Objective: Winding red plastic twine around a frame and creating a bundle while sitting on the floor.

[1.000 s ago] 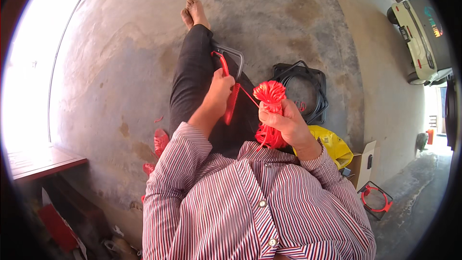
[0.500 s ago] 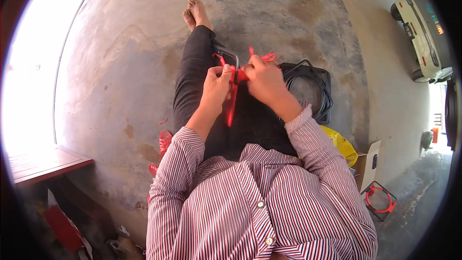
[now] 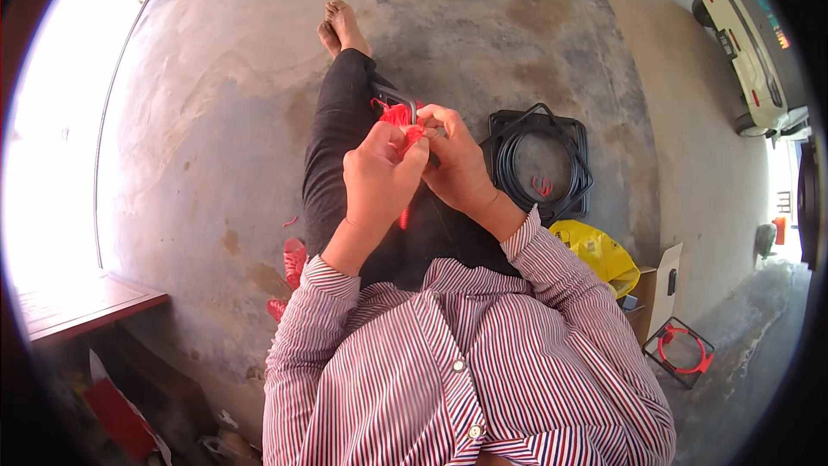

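Above my lap, both hands meet at a bent grey metal rod [image 3: 405, 97], part of a dark frame that lies mostly behind them. A bundle of red cord [image 3: 397, 115] is bunched around the rod. My left hand [image 3: 379, 174] pinches the cord between thumb and fingers, just below the bend. From the other side my right hand [image 3: 459, 164] is closed with its fingertips at the same cord, touching the left. Below the hands a short end of red strip hangs down against my black trousers. My fingers hide the exact knot or wrap.
Right of my legs, coiled black cable or frames [image 3: 552, 155] lie on the concrete floor, a small red piece inside. Nearer are a yellow bag [image 3: 599, 255], a cardboard box [image 3: 662, 289] and a red ring in a black frame [image 3: 683, 352]. Red bundles [image 3: 295, 261] lie left.
My right hand has lowered and turned in toward the left, which has risen over the rod. The red cord, earlier spread with loose ends, is now gathered between my fingertips.
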Tool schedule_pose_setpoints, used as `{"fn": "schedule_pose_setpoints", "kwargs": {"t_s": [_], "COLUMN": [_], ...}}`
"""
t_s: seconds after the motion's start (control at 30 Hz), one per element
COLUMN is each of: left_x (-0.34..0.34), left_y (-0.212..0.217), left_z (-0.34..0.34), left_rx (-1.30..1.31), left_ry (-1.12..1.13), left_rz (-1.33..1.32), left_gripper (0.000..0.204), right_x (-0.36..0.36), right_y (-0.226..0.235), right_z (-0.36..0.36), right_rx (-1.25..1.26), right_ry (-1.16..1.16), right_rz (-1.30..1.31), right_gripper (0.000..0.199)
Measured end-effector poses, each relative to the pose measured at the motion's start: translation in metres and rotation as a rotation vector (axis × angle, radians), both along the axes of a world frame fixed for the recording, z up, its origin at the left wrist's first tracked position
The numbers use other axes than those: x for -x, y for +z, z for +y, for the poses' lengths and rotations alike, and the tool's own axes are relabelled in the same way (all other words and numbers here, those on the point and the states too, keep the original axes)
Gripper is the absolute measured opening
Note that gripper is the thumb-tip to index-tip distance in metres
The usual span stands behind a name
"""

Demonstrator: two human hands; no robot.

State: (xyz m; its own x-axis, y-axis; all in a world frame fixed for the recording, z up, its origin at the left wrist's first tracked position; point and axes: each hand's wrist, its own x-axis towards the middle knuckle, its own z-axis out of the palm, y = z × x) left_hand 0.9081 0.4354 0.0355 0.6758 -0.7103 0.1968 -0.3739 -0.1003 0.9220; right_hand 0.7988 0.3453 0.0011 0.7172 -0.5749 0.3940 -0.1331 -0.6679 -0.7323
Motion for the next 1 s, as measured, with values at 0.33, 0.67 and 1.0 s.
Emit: {"fn": "schedule_pose_setpoints", "kwargs": {"t_s": [0.33, 0.67, 1.0], "left_x": [-0.028, -0.034, -0.04], "left_y": [0.009, -0.021, -0.045], "left_z": [-0.01, -0.039, -0.033], "left_rx": [-0.111, -0.388, -0.247], "left_ry": [-0.208, -0.191, -0.209], "left_rz": [0.973, 0.966, 1.086], "left_gripper": [0.021, 0.015, 0.015], "right_x": [0.062, 0.167, 0.207], "right_y": [0.028, 0.012, -0.001], "right_z": [-0.021, 0.013, -0.091], "right_rx": [-0.88, -1.438, -1.101], "right_ry": [0.178, 0.052, -0.474], "right_rz": [-0.608, -0.401, -1.12], "right_gripper": [0.044, 0.046, 0.037]}}
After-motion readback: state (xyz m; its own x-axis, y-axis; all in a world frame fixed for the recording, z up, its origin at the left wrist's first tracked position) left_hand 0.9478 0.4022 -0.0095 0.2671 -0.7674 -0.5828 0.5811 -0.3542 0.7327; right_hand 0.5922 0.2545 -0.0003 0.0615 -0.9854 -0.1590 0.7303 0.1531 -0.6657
